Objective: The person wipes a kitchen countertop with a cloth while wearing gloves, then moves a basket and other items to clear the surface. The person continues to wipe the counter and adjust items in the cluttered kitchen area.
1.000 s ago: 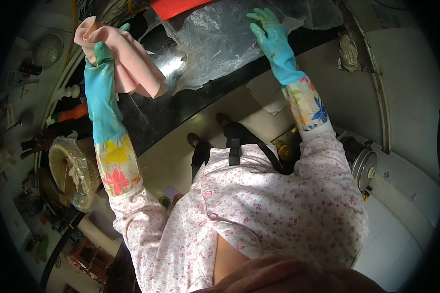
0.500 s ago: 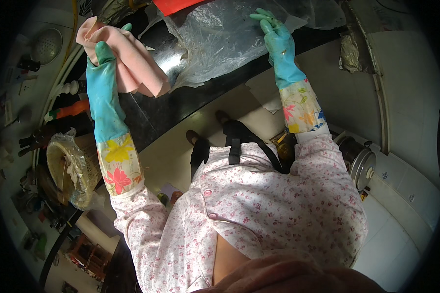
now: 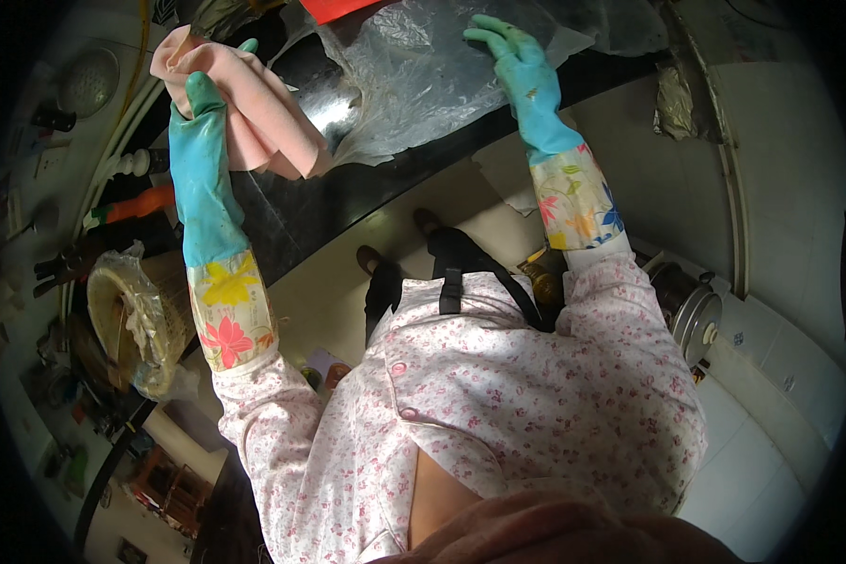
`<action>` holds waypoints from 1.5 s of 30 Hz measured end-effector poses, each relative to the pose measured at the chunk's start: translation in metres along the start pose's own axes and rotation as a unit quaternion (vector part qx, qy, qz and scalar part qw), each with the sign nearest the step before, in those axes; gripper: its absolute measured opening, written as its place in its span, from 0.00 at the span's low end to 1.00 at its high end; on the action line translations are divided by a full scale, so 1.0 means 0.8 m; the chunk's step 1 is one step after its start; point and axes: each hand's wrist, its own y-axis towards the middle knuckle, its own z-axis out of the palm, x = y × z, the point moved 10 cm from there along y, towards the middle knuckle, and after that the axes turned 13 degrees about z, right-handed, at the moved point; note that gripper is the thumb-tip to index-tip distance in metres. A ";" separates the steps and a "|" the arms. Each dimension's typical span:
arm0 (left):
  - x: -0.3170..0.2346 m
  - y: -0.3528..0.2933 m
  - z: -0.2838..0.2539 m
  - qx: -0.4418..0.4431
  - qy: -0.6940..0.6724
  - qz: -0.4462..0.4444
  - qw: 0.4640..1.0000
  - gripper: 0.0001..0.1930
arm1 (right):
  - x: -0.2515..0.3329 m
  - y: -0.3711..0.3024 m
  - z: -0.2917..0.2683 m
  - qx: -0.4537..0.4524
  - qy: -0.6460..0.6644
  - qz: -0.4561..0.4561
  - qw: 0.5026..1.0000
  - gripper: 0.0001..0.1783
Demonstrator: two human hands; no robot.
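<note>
My left hand (image 3: 202, 117), in a blue-green rubber glove with a flowered cuff, grips a pink cloth (image 3: 258, 108) that hangs in folds over the dark counter (image 3: 296, 211). The thumb lies on the near side of the cloth; most of the other fingers are hidden behind it. A matching glove covers my right hand (image 3: 519, 70), whose fingers reach out to the left over a crumpled clear plastic sheet (image 3: 414, 89). Nothing shows in that hand. Whether its fingertips touch the plastic I cannot tell.
A red flat item (image 3: 338, 7) lies at the far edge of the plastic. Left of my left arm are an orange bottle (image 3: 136, 207) and a plastic-lined basket (image 3: 127, 315). At right, crumpled foil (image 3: 675, 105) hangs by the counter and a lidded pot (image 3: 694, 320) stands lower down.
My right hand has shifted slightly left and up over the plastic sheet. My left hand keeps its hold on the cloth, moving up only a little.
</note>
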 end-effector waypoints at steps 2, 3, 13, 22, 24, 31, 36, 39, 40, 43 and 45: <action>-0.004 0.000 0.000 0.010 0.008 -0.003 1.000 0.28 | -0.004 0.005 -0.022 -0.030 0.075 -0.038 0.996 0.18; -0.001 0.002 -0.001 0.015 0.010 -0.007 1.000 0.28 | -0.003 0.005 -0.030 -0.041 0.066 -0.038 0.996 0.18; -0.033 0.029 0.088 0.060 -0.072 0.036 0.995 0.23 | 0.038 -0.019 -0.014 0.073 0.108 -0.044 0.991 0.25; -0.071 0.043 0.212 0.061 -0.133 0.045 0.988 0.28 | 0.141 -0.018 0.022 -0.012 -0.126 -0.166 0.978 0.29; -0.075 0.068 0.216 0.080 0.006 0.068 0.994 0.29 | 0.142 0.021 -0.012 -0.053 -0.066 -0.180 0.980 0.20; -0.140 0.070 0.280 0.158 -0.266 0.034 0.950 0.25 | 0.192 0.105 -0.168 -0.249 -0.219 -0.245 0.911 0.14; -0.061 0.067 0.252 0.186 -0.314 0.010 0.931 0.28 | 0.170 0.126 -0.170 -0.258 -0.356 -0.324 0.838 0.16; -0.046 0.045 0.226 0.152 -0.263 -0.001 0.953 0.25 | 0.122 0.150 -0.176 -0.252 -0.404 -0.282 0.833 0.15; -0.028 0.042 0.211 0.149 -0.251 0.015 0.956 0.25 | 0.111 0.155 -0.173 -0.248 -0.418 -0.276 0.829 0.15; -0.003 0.022 0.166 0.116 -0.230 -0.005 0.966 0.28 | 0.080 0.165 -0.158 -0.235 -0.458 -0.264 0.816 0.14; -0.008 0.007 0.150 0.084 -0.244 -0.008 0.966 0.28 | 0.078 0.142 -0.153 -0.245 -0.478 -0.289 0.793 0.14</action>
